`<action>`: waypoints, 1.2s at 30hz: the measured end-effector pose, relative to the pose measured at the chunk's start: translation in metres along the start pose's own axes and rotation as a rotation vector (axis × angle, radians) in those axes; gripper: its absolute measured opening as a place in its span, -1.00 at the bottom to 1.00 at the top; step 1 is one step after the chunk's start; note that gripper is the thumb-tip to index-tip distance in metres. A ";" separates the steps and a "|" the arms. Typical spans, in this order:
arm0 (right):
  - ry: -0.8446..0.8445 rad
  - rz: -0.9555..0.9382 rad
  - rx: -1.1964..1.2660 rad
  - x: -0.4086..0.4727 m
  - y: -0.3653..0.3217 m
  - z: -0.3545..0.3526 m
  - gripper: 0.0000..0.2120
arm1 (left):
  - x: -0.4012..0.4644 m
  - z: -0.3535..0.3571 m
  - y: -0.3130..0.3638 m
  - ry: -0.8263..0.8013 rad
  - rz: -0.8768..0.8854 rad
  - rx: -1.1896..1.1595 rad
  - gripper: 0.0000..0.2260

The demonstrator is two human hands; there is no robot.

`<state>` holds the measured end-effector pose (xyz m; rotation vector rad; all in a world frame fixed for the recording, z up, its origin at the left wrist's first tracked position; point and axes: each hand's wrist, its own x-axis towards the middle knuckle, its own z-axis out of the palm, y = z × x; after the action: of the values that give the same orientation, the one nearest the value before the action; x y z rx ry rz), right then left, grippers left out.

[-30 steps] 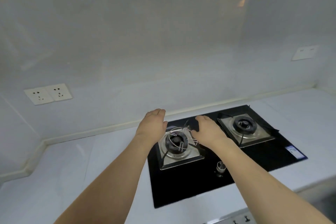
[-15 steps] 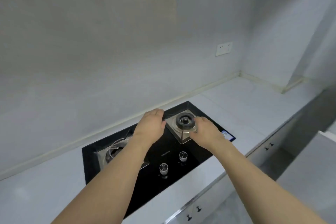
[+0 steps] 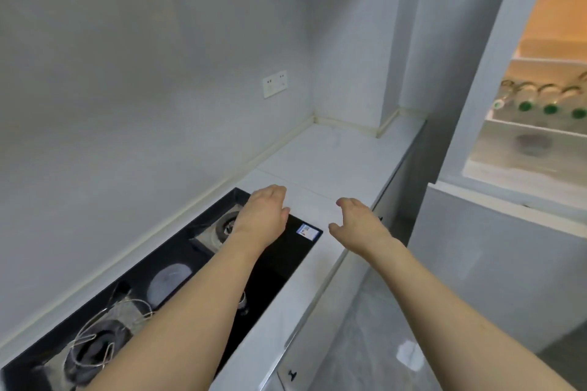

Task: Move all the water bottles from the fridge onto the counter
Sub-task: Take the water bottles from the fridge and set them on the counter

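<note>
Several water bottles [image 3: 550, 101] with green caps lie on their sides on a shelf of the lit, open fridge [image 3: 524, 149] at the right edge. The white counter [image 3: 336, 155] stretches from the hob to the fridge's side. My left hand [image 3: 263, 216] hovers above the right end of the hob, fingers relaxed, holding nothing. Just above the counter's front edge floats my right hand [image 3: 359, 222], fingers loosely spread and empty. Both hands are well short of the fridge.
A black gas hob [image 3: 165, 289] with two burners is set in the counter at the lower left. A wall socket [image 3: 275, 83] sits above the counter. White cabinet fronts [image 3: 286, 343] run below, with grey floor [image 3: 397, 343] at the lower right.
The view has swung to the right, bringing the open fridge and its bottles into sight. Both hands moved from above the burners toward the counter's right part and spread apart.
</note>
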<state>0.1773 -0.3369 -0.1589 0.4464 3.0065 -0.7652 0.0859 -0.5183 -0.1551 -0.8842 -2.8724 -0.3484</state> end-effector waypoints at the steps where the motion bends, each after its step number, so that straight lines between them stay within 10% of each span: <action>1: 0.015 0.026 -0.001 0.002 0.010 -0.005 -0.48 | 0.009 0.005 0.007 -0.008 0.026 -0.003 -0.59; 21: 0.180 0.404 -0.037 0.082 0.116 -0.061 -0.45 | 0.201 0.083 0.067 -0.107 0.347 -0.107 -0.61; 36: 0.271 0.568 -0.011 0.076 0.261 -0.129 -0.47 | 0.269 0.131 0.232 -0.181 0.537 -0.144 -0.63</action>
<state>0.1838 -0.0365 -0.1733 1.4202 2.8473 -0.6744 -0.0092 -0.1541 -0.1911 -1.7330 -2.6317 -0.4323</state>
